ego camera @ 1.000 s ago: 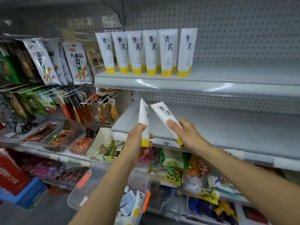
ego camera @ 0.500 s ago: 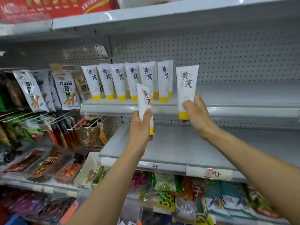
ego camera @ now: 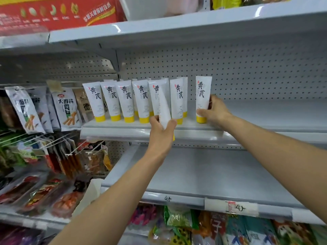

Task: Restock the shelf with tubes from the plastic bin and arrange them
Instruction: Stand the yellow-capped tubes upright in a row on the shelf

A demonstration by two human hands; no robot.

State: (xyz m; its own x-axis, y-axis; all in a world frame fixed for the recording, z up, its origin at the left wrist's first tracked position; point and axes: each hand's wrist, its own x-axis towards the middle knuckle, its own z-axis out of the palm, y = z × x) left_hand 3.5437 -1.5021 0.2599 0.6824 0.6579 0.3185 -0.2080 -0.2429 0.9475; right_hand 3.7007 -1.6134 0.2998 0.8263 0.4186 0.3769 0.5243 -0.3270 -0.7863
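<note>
The right hand [ego camera: 215, 112] curls its fingers round a tube [ego camera: 203, 96] and stands it cap-down on the shelf [ego camera: 265, 119], just right of the row of tubes [ego camera: 123, 101], likely to extend that row with the label facing out. The left hand [ego camera: 161, 133] grips a second tube [ego camera: 164, 106], tilted in front of the row, seemingly kept ready for the next spot on the row's right.

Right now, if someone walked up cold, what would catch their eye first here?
A row of white tubes with yellow caps stands on the middle shelf. Just right of it the right hand holds an upright tube, while the left hand grips a tilted tube in front of the row. A red box sits top left, on the shelf above.
</note>
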